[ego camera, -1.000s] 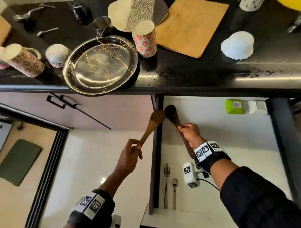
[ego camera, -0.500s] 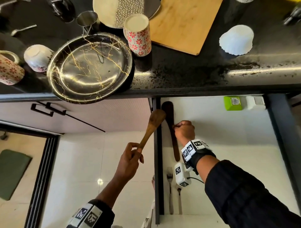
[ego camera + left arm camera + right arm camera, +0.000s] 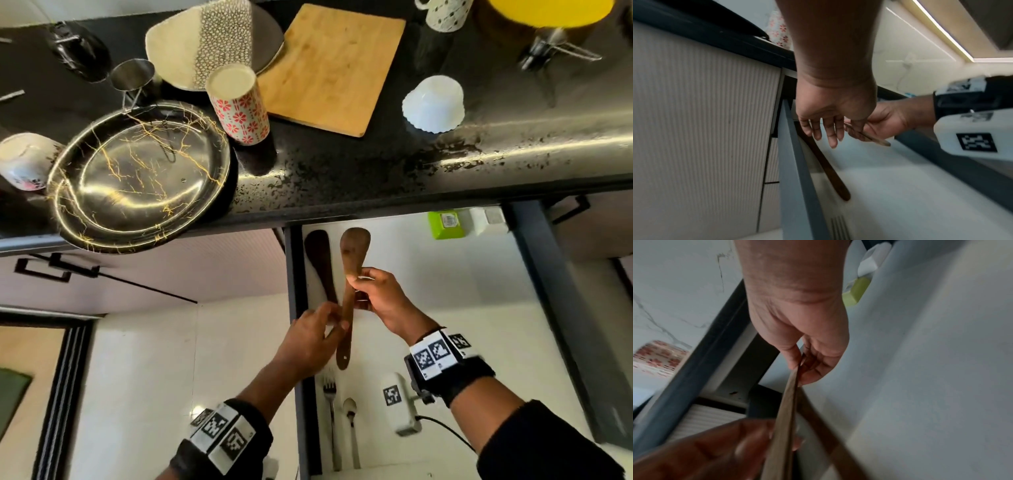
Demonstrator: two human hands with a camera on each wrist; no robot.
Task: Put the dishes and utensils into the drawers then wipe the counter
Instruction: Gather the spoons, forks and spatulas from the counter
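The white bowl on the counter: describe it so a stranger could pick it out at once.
Start at the black counter above the open drawer and find the wooden cutting board. Just right of the board, apart from it, the white bowl sits upside down. It alone is plain white with a scalloped rim; the cups nearby are patterned.
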